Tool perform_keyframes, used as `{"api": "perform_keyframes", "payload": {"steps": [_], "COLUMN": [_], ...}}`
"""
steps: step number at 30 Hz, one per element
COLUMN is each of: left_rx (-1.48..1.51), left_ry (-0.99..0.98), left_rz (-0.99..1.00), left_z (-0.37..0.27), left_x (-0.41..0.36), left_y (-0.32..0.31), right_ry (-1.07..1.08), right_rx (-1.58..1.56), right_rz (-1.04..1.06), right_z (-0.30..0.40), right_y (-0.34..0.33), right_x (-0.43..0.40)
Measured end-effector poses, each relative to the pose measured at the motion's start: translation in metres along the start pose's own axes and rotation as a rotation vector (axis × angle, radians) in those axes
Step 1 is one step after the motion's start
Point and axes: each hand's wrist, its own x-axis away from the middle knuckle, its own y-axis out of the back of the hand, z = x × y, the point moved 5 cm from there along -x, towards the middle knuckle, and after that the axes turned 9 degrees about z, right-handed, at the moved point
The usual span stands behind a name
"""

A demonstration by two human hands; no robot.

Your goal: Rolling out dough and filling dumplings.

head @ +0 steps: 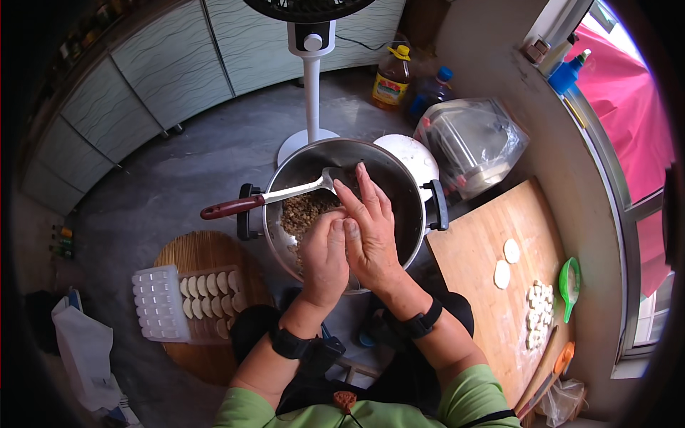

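Note:
Over a large steel pot with black handles, my left hand and my right hand meet at the palms and thumbs. A sliver of something pale shows between them, perhaps dough; the hands hide most of it. Brown minced filling lies in the pot. A metal spatula with a red-brown handle rests across the pot's left rim, its blade near my right fingertips. At the left, a plastic tray holds rows of dumplings. Two dough wrappers and cut dough pieces lie on the wooden board at the right.
The wooden board also bears a green scoop and a rolling pin. A white fan stand rises behind the pot. An oil bottle and a plastic-wrapped appliance stand beyond. A round wooden stand supports the tray.

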Motion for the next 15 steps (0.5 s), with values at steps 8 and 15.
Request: {"api": "perform_keyframes", "payload": {"steps": [8, 15], "left_rx": [-0.167, -0.105], "left_ry": [0.006, -0.01], "left_rz": [0.053, 0.045], "left_z": [-0.003, -0.002], "left_x": [0.01, 0.013], "left_y": [0.001, 0.0], "right_ry": [0.058, 0.065], "right_rx": [0.1, 0.038], "right_rz": [0.001, -0.009], "right_z": [0.008, 0.009], "right_y": [0.004, 0.003], "right_x": [0.006, 0.009]}}
